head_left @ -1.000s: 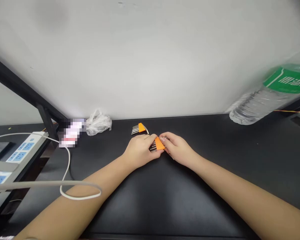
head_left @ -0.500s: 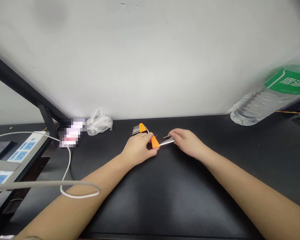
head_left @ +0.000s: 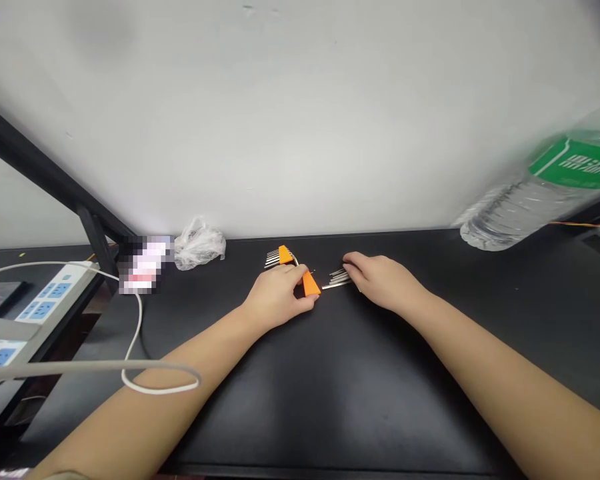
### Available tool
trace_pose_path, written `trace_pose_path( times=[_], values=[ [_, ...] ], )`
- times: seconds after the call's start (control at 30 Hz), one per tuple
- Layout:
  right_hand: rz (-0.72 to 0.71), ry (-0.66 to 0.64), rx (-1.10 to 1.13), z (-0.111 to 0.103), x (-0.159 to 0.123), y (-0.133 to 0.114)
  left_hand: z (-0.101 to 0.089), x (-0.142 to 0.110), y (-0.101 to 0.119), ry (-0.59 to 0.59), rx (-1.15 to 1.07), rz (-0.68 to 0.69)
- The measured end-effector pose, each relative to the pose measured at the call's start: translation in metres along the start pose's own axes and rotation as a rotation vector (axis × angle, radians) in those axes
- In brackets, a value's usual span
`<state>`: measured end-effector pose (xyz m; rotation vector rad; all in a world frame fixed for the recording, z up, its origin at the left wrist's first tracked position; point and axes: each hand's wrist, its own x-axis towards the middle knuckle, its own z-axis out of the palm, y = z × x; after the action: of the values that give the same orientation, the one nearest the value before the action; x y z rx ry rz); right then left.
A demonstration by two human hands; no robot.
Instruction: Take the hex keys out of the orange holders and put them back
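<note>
Orange holder [head_left: 311, 285] between parted left fingers [head_left: 290, 274]

Lettering: none legible.
Far right: white characters [head_left: 589, 164] on the green label [head_left: 555, 160] of a plastic bottle [head_left: 505, 210], too distorted to read.

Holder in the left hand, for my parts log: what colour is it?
The holder in the left hand is orange, best seen in the head view.

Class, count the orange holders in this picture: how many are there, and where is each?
2. One orange holder is gripped in the left hand; the other holder lies on the black table, just beyond that hand. Any under the hands would be hidden.
</note>
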<state>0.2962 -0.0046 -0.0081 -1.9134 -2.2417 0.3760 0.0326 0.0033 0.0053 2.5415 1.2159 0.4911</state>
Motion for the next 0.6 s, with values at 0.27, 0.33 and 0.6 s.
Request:
trace_pose_path(
  times=[0.27,0.33,0.6],
  values=[
    [0.032,0.075,-0.020,-0.003,0.002,0.013,0.000,0.000,-0.001,-0.010,-0.004,0.000],
    [0.000,0.149,-0.004,-0.002,0.004,0.018,0.000,0.000,-0.001,-0.011,-0.005,0.005],
    [-0.124,0.159,0.144,0.004,0.011,0.035,0.001,0.000,-0.001,-0.004,-0.008,0.003]
  ],
)
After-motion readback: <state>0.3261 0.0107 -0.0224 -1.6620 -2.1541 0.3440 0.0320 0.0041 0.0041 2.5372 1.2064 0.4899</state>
